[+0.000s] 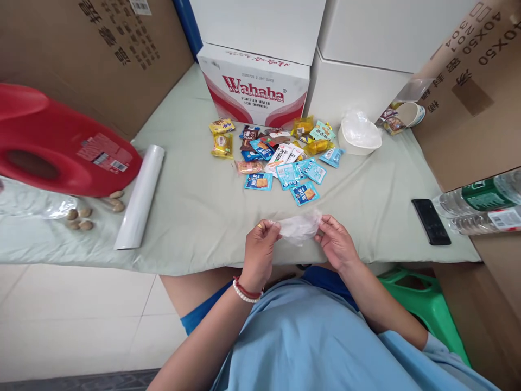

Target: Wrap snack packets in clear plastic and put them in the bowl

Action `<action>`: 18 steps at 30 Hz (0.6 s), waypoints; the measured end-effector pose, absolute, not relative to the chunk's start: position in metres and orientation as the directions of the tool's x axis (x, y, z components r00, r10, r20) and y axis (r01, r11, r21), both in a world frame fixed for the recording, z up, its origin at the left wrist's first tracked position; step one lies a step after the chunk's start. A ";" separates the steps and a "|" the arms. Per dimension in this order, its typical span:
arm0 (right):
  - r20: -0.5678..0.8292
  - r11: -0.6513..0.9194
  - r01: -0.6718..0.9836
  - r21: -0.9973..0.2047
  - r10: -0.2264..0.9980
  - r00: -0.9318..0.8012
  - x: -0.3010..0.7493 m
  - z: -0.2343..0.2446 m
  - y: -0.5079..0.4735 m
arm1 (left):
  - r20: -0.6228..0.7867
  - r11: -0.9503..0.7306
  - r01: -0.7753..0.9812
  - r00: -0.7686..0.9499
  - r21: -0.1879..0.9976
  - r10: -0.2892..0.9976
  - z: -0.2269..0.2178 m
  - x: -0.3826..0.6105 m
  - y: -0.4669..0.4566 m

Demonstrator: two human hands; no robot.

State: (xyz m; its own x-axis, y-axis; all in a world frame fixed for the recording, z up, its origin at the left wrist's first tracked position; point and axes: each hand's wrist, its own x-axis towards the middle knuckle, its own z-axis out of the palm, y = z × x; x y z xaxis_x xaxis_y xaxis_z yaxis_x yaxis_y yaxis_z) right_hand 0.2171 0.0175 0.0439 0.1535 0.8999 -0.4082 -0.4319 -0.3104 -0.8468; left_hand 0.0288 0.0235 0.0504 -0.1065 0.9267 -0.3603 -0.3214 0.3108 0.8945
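Both hands hold a small clear plastic bag [300, 225] above the near edge of the cloth-covered table [195, 212]. My left hand [260, 245] pinches its left end, with a ring on one finger and bead bracelets at the wrist. My right hand [336, 241] pinches the right end. Beyond the bag lies a pile of several small snack packets [280, 155], blue, yellow and white, spread at the middle of the table.
A roll of clear film [140, 195] and a red jug [57, 146] lie at left, with nuts [81, 213] beside them. A white bowl [360, 136], a black phone [430, 221] and water bottles [484, 203] are at right. A Wahaha box [256, 87] and cartons stand behind. A green stool [425, 304] is below.
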 end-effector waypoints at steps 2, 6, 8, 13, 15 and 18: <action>-0.422 -0.337 -0.400 -0.853 0.895 0.146 0.221 0.042 0.018 | -0.344 0.294 -0.307 -0.122 0.905 0.931 0.049 0.023 0.023; -0.331 -0.270 -0.290 -0.918 0.925 0.187 0.233 0.050 0.024 | -0.259 0.248 -0.101 -0.125 0.964 0.958 0.050 0.009 0.025; -0.333 -0.288 -0.257 -0.923 0.930 0.154 0.241 0.057 0.032 | -0.245 0.242 -0.079 -0.039 0.967 0.969 0.054 0.003 0.027; -0.428 -0.393 -0.324 -0.860 0.903 0.040 0.249 0.067 0.046 | -0.368 0.376 -0.210 0.078 0.903 0.926 0.053 -0.007 0.036; -0.424 -0.399 -0.310 -0.863 0.905 0.015 0.245 0.065 0.047 | -0.331 0.324 -0.075 -0.109 0.943 0.937 0.045 -0.010 0.039; -0.402 -0.389 -0.255 -0.885 0.915 0.000 0.237 0.056 0.043 | -0.277 0.289 0.023 -0.226 0.957 0.934 0.034 -0.011 0.040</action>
State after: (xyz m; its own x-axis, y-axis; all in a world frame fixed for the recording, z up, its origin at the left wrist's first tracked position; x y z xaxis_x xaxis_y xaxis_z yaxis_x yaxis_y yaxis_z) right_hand 0.2368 0.0435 0.0562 -0.0003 0.9155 -0.4024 -0.2555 -0.3891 -0.8851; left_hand -0.0109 0.0404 0.0345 -0.2264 0.9339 -0.2767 0.0233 0.2892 0.9570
